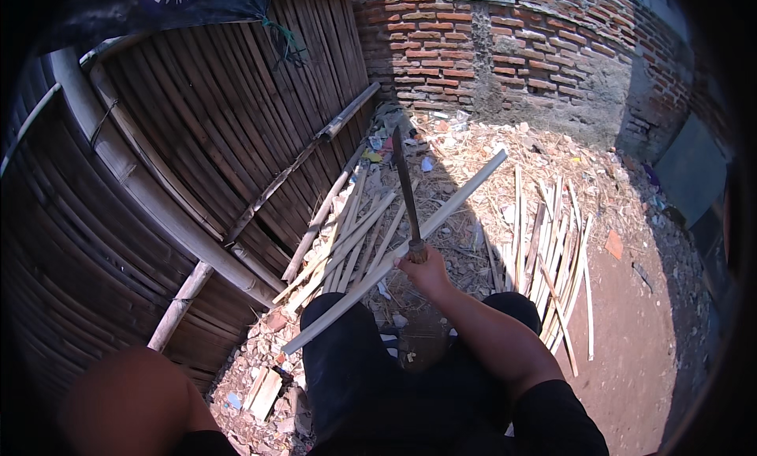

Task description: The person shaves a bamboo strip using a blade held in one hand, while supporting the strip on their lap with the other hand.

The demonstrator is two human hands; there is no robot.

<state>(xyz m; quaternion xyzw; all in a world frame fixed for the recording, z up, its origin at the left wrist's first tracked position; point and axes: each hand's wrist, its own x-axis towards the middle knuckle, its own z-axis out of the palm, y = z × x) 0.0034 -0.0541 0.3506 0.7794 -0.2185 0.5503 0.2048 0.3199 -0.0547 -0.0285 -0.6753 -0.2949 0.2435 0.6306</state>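
My right hand (427, 273) is closed round the wooden handle of a machete (405, 184), its long dark blade pointing up and away from me. A long pale bamboo strip (335, 310) slants across my left thigh, its far end up to the right. It passes right beside my right hand; whether the fingers touch it I cannot tell. At the lower left a blurred, rounded part of my left arm (126, 401) comes close to the view. No fingers can be made out there, so its hold is hidden.
Split bamboo strips lie in a pile (355, 239) by the woven bamboo wall (197, 117) and in another pile (556, 251) to the right. Ahead stands a brick wall (441, 50). Shavings, rubble and litter cover the ground. A short pale wood piece (266, 393) lies near left.
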